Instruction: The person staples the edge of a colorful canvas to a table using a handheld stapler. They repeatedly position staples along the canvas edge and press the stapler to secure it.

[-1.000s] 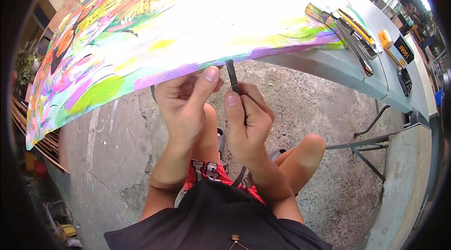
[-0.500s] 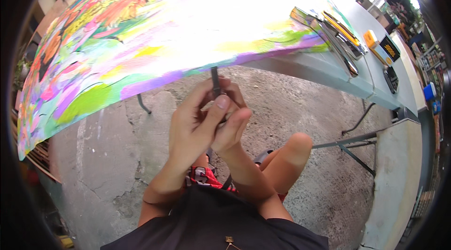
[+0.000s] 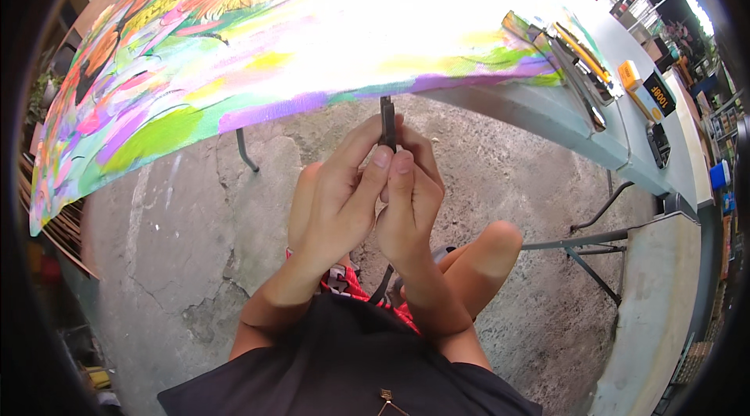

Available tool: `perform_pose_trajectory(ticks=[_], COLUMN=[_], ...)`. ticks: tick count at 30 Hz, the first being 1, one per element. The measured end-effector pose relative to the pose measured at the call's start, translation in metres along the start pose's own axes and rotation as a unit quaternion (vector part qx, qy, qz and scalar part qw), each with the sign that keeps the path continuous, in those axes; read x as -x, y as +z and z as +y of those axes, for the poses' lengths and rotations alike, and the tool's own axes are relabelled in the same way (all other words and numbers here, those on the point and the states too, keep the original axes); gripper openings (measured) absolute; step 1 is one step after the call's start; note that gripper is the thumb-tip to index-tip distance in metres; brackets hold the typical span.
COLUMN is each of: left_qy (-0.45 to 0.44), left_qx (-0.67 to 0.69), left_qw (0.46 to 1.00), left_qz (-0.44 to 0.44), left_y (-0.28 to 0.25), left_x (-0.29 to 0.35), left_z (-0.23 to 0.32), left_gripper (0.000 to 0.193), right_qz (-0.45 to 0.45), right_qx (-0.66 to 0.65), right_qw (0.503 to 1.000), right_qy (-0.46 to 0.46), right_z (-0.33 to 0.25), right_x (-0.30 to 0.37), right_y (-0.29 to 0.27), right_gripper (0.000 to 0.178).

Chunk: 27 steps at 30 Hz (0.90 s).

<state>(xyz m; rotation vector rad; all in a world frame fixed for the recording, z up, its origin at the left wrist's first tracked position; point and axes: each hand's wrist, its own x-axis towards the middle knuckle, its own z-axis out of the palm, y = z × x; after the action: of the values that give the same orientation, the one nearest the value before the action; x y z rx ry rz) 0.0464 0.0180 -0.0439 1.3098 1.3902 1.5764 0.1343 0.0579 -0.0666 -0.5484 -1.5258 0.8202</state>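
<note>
A narrow dark bar [image 3: 387, 123], metal-looking, stands upright in front of me, its upper end in front of the painted canvas's near edge. My left hand [image 3: 344, 193] is closed round its lower part, thumb pressed against it from the left. From the right my right hand [image 3: 414, 197] pinches the same bar, its thumb beside the left thumb. The fingers hide the bar's lower end, so its exact kind does not show. Just beyond my hands lies a large canvas [image 3: 187, 111] with multicoloured brushstrokes, its middle washed out by glare.
On the grey table [image 3: 562, 131] at the right are a yellow pencil-like tool [image 3: 582, 53], a glossy long tool [image 3: 590, 107], a yellow-white-black box [image 3: 648, 92] and a small black item [image 3: 660, 142]. A pale bench [image 3: 652, 299] stands nearer. Concrete floor [image 3: 180, 260] lies below.
My hands have shifted slightly right and away from me with the bar. The right thumb now sits upright beside the left one, and more of the bar shows.
</note>
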Motion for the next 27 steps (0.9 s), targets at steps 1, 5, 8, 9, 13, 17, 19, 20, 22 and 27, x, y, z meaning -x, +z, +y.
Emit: perform_pose_trajectory(ticks=[1,5,8,9,13,17,19,20,22,27], left_qy=[0.002,0.016,0.030,0.023,0.003,-0.006,-0.020,-0.020,-0.019,-0.089], left_qx=[-0.006,0.030,0.075,0.074,0.074,0.105,0.145,0.149,0.156,0.135], left_qw=[1.000,0.999,0.996,0.997,0.997,0.994,0.989,0.989,0.988,0.987], left_qz=[0.002,0.014,0.023,0.017,-0.004,-0.008,-0.008,-0.005,0.001,0.000], left_y=[-0.001,-0.002,-0.001,-0.001,-0.006,-0.006,-0.006,-0.006,-0.004,0.001], left_x=[0.000,0.001,0.000,0.000,0.000,0.000,0.000,0.000,0.002,0.001], left_z=[0.001,0.005,0.005,0.008,0.009,0.011,0.011,0.011,0.014,0.024], left_gripper=[0.035,0.035,0.036,0.036,0.035,0.034,0.035,0.036,0.037,0.038], right_qz=[0.003,-0.008,-0.011,-0.002,0.033,0.038,0.043,0.050,0.063,0.050], right_qx=[-0.004,-0.014,-0.005,0.000,-0.012,0.004,-0.007,-0.003,0.004,0.026], right_qw=[1.000,0.999,1.000,1.000,0.998,0.999,0.999,0.999,0.998,0.997], right_qy=[0.003,0.039,0.011,0.003,0.055,0.030,0.033,0.021,-0.003,-0.045], right_z=[-0.003,-0.016,-0.012,-0.011,-0.018,-0.014,-0.010,-0.008,-0.003,0.011], right_x=[0.000,-0.001,-0.004,-0.004,-0.005,-0.003,-0.002,-0.002,-0.002,-0.002], right_y=[0.001,0.002,0.004,0.005,0.009,0.012,0.014,0.016,0.018,0.018], right_gripper=[0.039,0.038,0.039,0.039,0.033,0.031,0.031,0.032,0.034,0.049])
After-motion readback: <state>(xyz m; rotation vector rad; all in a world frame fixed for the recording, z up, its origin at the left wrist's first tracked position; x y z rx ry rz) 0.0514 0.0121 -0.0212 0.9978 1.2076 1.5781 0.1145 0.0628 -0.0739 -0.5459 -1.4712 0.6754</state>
